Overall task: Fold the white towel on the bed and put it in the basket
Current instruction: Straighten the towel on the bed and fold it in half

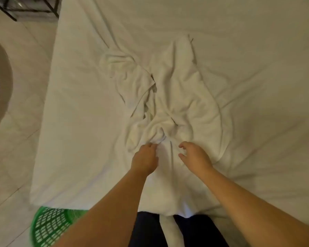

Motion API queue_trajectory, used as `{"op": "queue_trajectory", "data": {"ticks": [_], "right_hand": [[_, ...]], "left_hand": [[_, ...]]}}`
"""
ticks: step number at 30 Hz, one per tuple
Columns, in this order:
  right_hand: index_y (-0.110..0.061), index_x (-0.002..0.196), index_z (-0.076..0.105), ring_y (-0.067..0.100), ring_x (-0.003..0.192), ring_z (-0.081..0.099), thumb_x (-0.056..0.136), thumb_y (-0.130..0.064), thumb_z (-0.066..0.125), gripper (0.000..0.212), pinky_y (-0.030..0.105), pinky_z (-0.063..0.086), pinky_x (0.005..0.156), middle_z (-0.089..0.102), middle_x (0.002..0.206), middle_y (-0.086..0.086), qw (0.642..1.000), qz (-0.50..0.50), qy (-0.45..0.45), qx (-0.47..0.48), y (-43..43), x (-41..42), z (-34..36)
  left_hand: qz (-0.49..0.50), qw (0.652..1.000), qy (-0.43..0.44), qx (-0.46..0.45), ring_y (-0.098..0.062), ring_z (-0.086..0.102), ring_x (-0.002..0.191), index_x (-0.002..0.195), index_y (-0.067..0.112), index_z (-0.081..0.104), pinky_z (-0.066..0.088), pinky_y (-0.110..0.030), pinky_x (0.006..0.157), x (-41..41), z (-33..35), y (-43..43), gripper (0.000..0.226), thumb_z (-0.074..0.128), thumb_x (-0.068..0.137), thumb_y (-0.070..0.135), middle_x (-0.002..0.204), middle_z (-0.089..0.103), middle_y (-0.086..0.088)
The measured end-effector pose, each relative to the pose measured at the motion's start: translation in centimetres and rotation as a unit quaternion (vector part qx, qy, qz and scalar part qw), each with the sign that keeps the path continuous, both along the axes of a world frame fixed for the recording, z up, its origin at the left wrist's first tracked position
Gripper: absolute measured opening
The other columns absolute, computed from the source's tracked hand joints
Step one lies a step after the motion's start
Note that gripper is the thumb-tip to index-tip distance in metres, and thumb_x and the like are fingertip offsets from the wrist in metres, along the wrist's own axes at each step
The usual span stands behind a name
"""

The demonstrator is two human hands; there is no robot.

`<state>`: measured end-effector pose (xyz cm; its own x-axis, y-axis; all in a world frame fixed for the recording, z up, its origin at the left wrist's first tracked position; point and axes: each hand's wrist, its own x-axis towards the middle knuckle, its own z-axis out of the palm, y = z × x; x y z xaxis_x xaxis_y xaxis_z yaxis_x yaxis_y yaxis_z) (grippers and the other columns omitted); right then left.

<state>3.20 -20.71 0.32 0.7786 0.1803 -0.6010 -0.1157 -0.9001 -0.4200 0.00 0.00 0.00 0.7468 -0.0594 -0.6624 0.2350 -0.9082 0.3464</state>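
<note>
The towel (168, 104) lies crumpled in the middle of the bed (257, 50). Its long side runs from the person's end up toward the far end. The left hand (145, 157) pinches a bunch of towel at the near end — its fingers are closed on the cloth. The right hand (194, 155) sits just beside it, fingers curled but apart, maybe touching the towel. White on white hides the edges. The green basket (50, 227) is on the floor, partly behind the left arm.
</note>
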Motion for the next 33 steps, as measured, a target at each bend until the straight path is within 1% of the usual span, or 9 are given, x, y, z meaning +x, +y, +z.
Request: {"op": "queue_trajectory", "data": {"ticks": [4, 9, 12, 17, 20, 24, 27, 29, 33], "right_hand": [[-0.027, 0.132, 0.06, 0.022, 0.106, 0.067, 0.093, -0.029, 0.067, 0.04, 0.037, 0.056, 0.088, 0.07, 0.122, -0.001, 1.0, 0.012, 0.006, -0.013, 1.0, 0.6, -2.6], [-0.024, 0.139, 0.051, 0.025, 0.108, 0.066, 0.089, -0.021, 0.072, 0.055, 0.037, 0.057, 0.084, 0.066, 0.126, 0.003, 0.998, 0.026, -0.048, -0.025, 1.3, 1.2, -5.6], [-0.023, 0.13, 0.053, 0.024, 0.109, 0.063, 0.086, -0.023, 0.074, 0.049, 0.036, 0.055, 0.079, 0.063, 0.125, 0.0, 0.991, 0.059, -0.096, -0.069, 1.6, 1.4, -6.7], [-0.018, 0.123, 0.055, 0.023, 0.109, 0.059, 0.091, -0.016, 0.067, 0.034, 0.035, 0.051, 0.078, 0.062, 0.12, 0.002, 0.981, 0.063, -0.129, -0.13, 2.3, 2.3, -7.7], [-0.013, 0.12, 0.06, 0.027, 0.106, 0.062, 0.094, -0.006, 0.061, 0.027, 0.037, 0.052, 0.08, 0.066, 0.116, 0.008, 0.987, 0.032, -0.117, -0.106, 2.1, 2.8, -7.7], [-0.008, 0.113, 0.066, 0.032, 0.098, 0.066, 0.089, -0.001, 0.063, 0.025, 0.038, 0.053, 0.081, 0.068, 0.111, 0.013, 0.995, -0.021, -0.091, -0.044, 1.1, 3.3, -6.3], [-0.009, 0.108, 0.067, 0.028, 0.092, 0.065, 0.087, -0.003, 0.064, 0.022, 0.035, 0.053, 0.081, 0.067, 0.104, 0.01, 0.996, -0.046, -0.071, 0.01, -0.1, 3.3, -4.2], [-0.012, 0.105, 0.068, 0.025, 0.087, 0.064, 0.086, -0.006, 0.063, 0.021, 0.034, 0.053, 0.078, 0.066, 0.099, 0.006, 0.995, -0.074, -0.057, 0.042, -0.9, 3.5, -2.0], [-0.02, 0.109, 0.06, 0.018, 0.078, 0.062, 0.094, -0.01, 0.053, 0.019, 0.03, 0.05, 0.067, 0.063, 0.089, -0.002, 0.992, -0.07, -0.048, 0.09, -2.0, 4.1, 3.6]], "left_hand": [[-0.006, 0.994, -0.092, 0.057, -0.022, 0.037, 0.141, 0.145, 0.02, 0.045, 0.047, -0.035, 0.104, 1.1, -2.4, 0.0, 0.061, 0.064, 0.087, 0.016, 0.147, 0.047, 0.002], [0.003, 0.988, -0.138, 0.067, -0.021, 0.046, 0.133, 0.141, 0.021, 0.05, 0.047, -0.033, 0.104, 1.9, -4.9, 1.0, 0.065, 0.076, 0.082, 0.021, 0.14, 0.052, 0.003], [0.007, 0.983, -0.172, 0.066, -0.023, 0.054, 0.125, 0.134, 0.019, 0.059, 0.05, -0.036, 0.1, 1.9, -6.2, 1.5, 0.056, 0.078, 0.081, 0.023, 0.134, 0.059, 0.0], [0.039, 0.978, -0.199, 0.059, -0.028, 0.063, 0.105, 0.11, 0.016, 0.072, 0.054, -0.043, 0.08, 2.7, -7.4, 2.3, 0.023, 0.072, 0.088, 0.018, 0.112, 0.07, -0.002], [0.073, 0.98, -0.182, 0.035, -0.028, 0.065, 0.098, 0.103, 0.016, 0.071, 0.055, -0.041, 0.075, 3.5, -7.3, 3.0, 0.014, 0.065, 0.091, 0.014, 0.103, 0.072, -0.004], [0.108, 0.981, -0.157, -0.029, -0.024, 0.065, 0.088, 0.109, 0.021, 0.059, 0.055, -0.039, 0.072, 3.8, -6.2, 4.3, 0.012, 0.052, 0.1, 0.025, 0.1, 0.07, -0.001], [0.141, 0.977, -0.143, -0.073, -0.016, 0.062, 0.079, 0.102, 0.031, 0.046, 0.05, -0.033, 0.065, 3.5, -4.1, 5.6, 0.002, 0.045, 0.102, 0.028, 0.093, 0.065, 0.008], [0.149, 0.975, -0.135, -0.09, -0.01, 0.06, 0.075, 0.097, 0.035, 0.041, 0.049, -0.033, 0.063, 3.5, -2.0, 6.5, 0.007, 0.042, 0.101, 0.029, 0.088, 0.06, 0.014], [0.115, 0.976, -0.16, -0.096, -0.004, 0.057, 0.075, 0.099, 0.036, 0.043, 0.049, -0.033, 0.063, 4.2, 3.5, 7.8, 0.004, 0.041, 0.102, 0.034, 0.084, 0.057, 0.016]]}}
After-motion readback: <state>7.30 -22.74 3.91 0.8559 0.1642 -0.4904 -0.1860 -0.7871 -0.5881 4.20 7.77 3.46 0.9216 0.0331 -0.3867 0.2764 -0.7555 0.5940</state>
